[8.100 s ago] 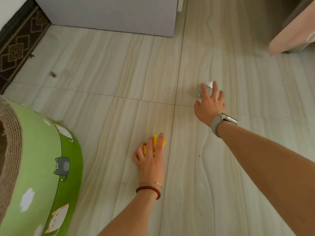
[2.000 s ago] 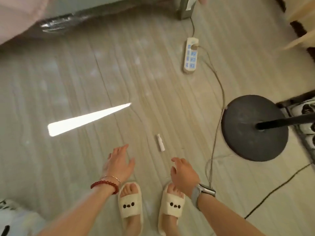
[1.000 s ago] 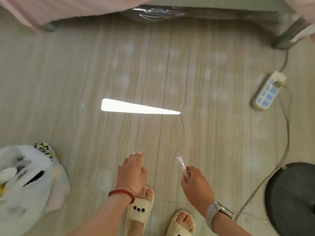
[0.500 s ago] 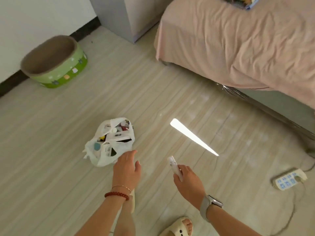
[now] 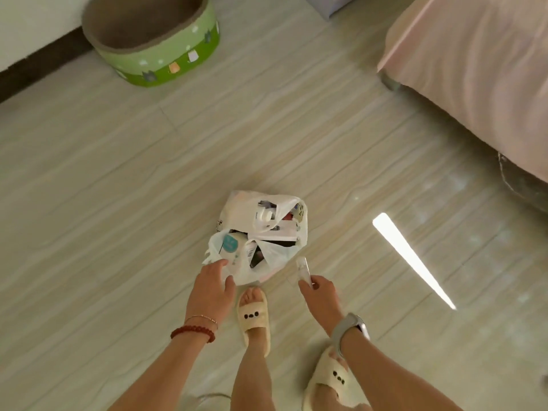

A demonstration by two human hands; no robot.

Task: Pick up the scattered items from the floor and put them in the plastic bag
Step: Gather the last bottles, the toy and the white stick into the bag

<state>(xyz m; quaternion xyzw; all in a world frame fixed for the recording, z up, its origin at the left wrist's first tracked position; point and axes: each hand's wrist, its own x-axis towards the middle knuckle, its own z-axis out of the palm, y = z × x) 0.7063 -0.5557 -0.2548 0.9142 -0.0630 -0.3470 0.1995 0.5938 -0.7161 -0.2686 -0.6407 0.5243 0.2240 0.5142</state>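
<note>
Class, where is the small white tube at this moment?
In the head view, the small white tube is pinched in the right hand, just right of the plastic bag on the floor.

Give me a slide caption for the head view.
Right hand carries a small white tube toward the filled plastic bag; left hand reaches for it.

A single head-worn wide-angle camera looks steeply down from standing height at the tiled floor (image 5: pixel 124 203), taking in the person's own forearms and slippered feet close below.
</note>
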